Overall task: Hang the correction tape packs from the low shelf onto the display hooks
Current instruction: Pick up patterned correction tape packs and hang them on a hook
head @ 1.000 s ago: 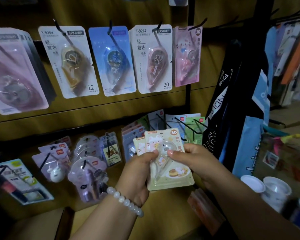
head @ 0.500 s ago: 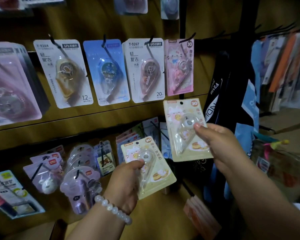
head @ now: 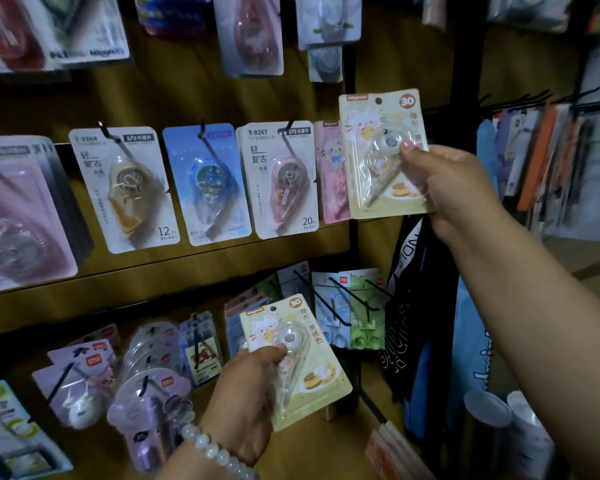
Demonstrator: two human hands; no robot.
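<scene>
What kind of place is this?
Most likely a stationery shop: carded correction tape packs hang in rows on display hooks, and each hand holds another pack for hanging.

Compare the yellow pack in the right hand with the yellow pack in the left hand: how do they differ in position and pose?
The right hand holds its yellow pack high and almost upright, beside the hanging pink pack. The left hand holds its yellow pack low and tilted, before the lower hooks. Both show the same cat print, a "30" badge and a clear dispenser; neither hangs on a hook.
</scene>
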